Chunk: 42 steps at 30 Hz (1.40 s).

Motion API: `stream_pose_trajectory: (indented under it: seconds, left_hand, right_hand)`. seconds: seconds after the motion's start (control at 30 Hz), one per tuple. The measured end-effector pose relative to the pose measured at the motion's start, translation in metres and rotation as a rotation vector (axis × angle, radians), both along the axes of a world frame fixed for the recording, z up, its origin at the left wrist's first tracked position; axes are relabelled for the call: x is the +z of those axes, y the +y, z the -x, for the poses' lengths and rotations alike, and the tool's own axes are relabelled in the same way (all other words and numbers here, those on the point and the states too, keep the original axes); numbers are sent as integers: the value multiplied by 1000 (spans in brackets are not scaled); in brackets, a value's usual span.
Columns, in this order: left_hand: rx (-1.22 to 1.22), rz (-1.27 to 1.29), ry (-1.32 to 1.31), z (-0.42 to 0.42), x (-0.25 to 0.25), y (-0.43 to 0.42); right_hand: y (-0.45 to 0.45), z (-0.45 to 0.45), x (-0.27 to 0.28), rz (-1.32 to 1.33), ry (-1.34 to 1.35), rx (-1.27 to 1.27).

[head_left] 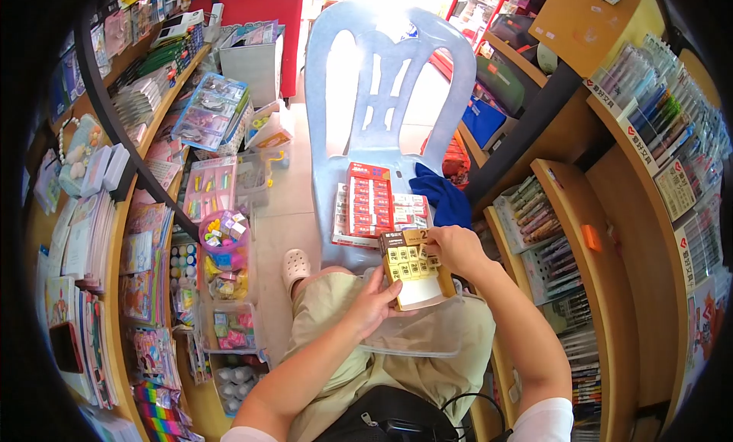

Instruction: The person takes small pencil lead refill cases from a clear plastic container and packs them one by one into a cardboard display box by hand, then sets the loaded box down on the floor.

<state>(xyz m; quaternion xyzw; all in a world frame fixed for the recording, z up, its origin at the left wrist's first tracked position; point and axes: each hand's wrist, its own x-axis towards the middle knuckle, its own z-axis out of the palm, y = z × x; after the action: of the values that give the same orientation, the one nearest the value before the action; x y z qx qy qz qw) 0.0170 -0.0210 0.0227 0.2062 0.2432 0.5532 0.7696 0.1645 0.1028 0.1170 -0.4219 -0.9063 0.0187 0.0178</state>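
My left hand [372,303] grips the lower left side of an open brown-and-yellow box [427,304], tilted above my lap. Rows of small yellow blocks marked 2B [407,268], which look like erasers, fill its upper part; the white bottom shows below them. My right hand [458,249] is at the box's upper right corner, its fingers closed over the last blocks. Whether a block is between those fingertips is hidden. A clear plastic tub [427,343] rests on my lap under the box. Just beyond, a red box of red-and-white blocks [370,205] lies on the blue chair [324,137].
Another box of white-and-red blocks [412,211] and a dark blue cloth [443,198] are on the chair seat. Shelves of notebooks [84,243] stand left, pen racks [649,114] right. A purple basket [221,247] and plastic bins [229,327] line the floor at left.
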Motion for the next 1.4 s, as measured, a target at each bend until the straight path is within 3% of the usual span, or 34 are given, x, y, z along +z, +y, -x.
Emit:
stream_pose_trajectory:
  seconds: [0.27,0.37,0.47,0.5,0.6,0.73,0.93,1.4]
  left_hand:
    - [-5,4,-15,0,-2,0]
    - [17,27,-35,0,-2,0]
    - [25,36,-53,0,1,1]
    - [23,35,-56,1,1,1]
    - [-9,9,-32,2,-2,2]
    - [-69,-12,12,1,-1,2]
    - [-184,-96,-17,2,-5,4]
    - [-94,-76,213,-1,0,3]
  right_hand:
    - [-10,-7,-10,11,235,19]
    - [-15,-17,-7,-88,461,-51]
    - [-28,-36,2,-40,479,-296]
    - [-31,-47,-5,75,496,-349]
    - [-51,-69,-15,842,727,-576]
    - [-77,-78,-17,1144,922,-616]
    - [-96,-94,-24,1218,1186,-556]
    - [-173,-163,-22,1100,1488,-644]
